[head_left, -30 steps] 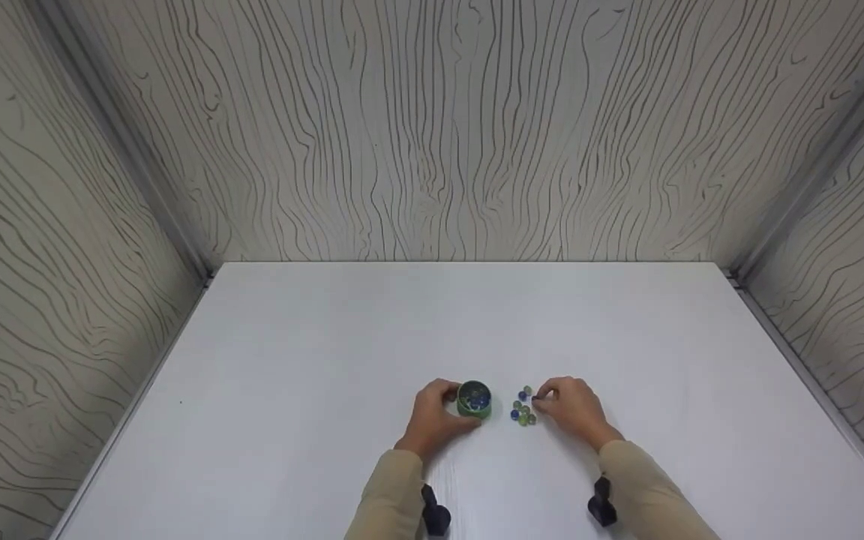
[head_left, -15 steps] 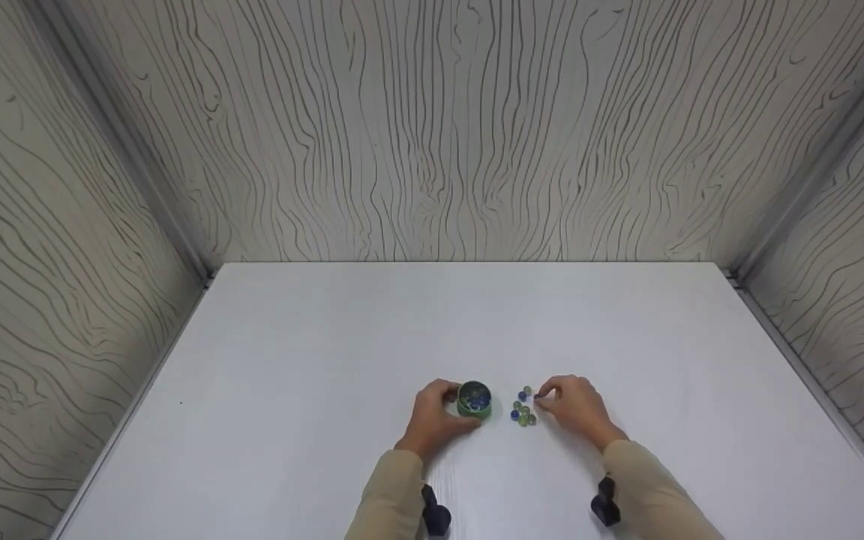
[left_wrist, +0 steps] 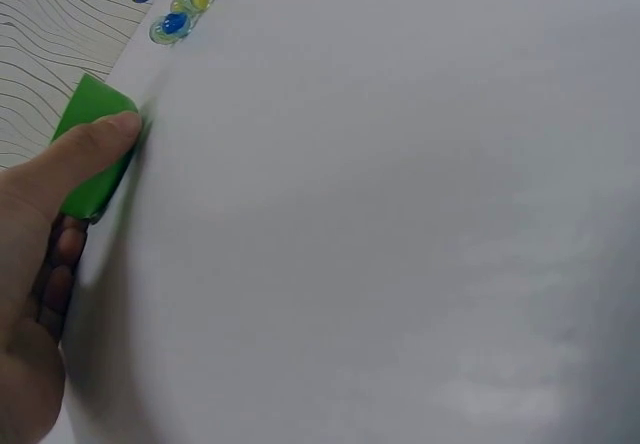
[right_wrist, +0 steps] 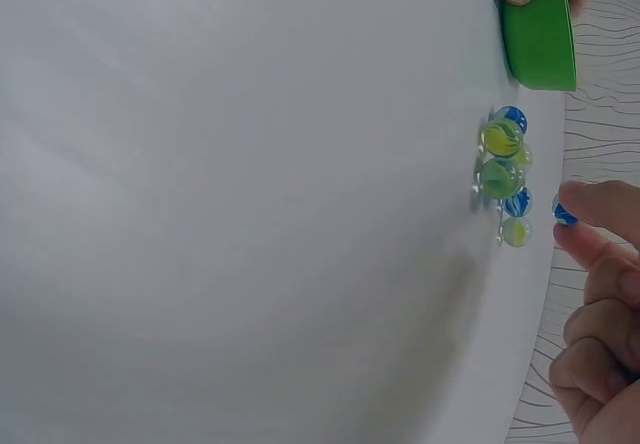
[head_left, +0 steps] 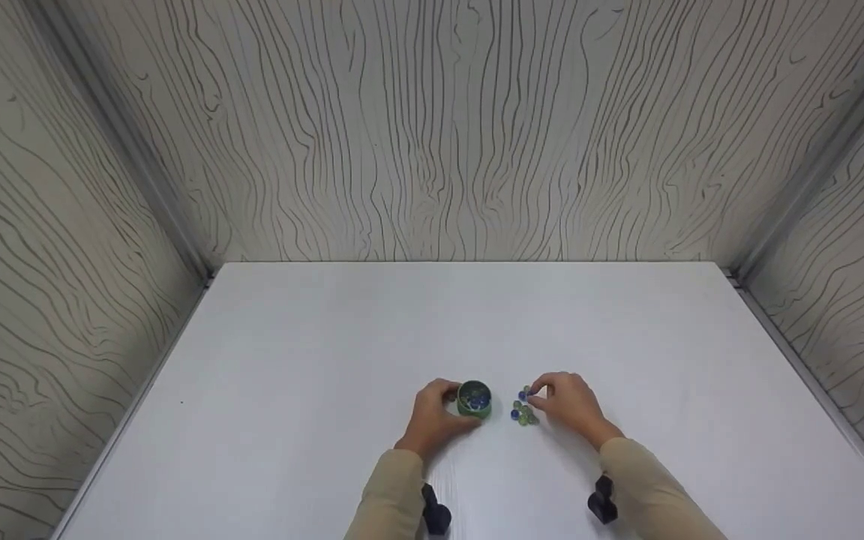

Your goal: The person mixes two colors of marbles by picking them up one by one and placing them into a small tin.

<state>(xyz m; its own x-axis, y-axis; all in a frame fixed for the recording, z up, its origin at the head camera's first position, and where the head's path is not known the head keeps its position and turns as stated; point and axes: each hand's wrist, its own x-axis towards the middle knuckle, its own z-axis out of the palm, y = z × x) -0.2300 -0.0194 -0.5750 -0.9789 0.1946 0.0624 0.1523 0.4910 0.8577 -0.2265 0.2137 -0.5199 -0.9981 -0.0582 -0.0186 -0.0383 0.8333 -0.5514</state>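
Note:
A small green cup [head_left: 474, 400] stands on the white table, with blue marbles visible inside it. My left hand [head_left: 434, 420] holds the cup from its left side, the thumb [left_wrist: 95, 149] along its near wall. Between thumb and index finger my right hand [head_left: 571, 403] pinches a blue marble [right_wrist: 565, 210], raised off the table. Just left of that hand lies a loose cluster of blue and yellow-green glass marbles [right_wrist: 502, 177], between the cup and the right hand.
The white tabletop [head_left: 312, 360] spreads around both hands. Wood-grain panels [head_left: 432, 135] rise behind it and at both sides. Black wrist devices [head_left: 602, 501] sit at the sleeves.
My right hand, still pinching the blue marble, has shifted slightly left and away from me, over the edge of the cluster. The left hand and cup have stayed in place.

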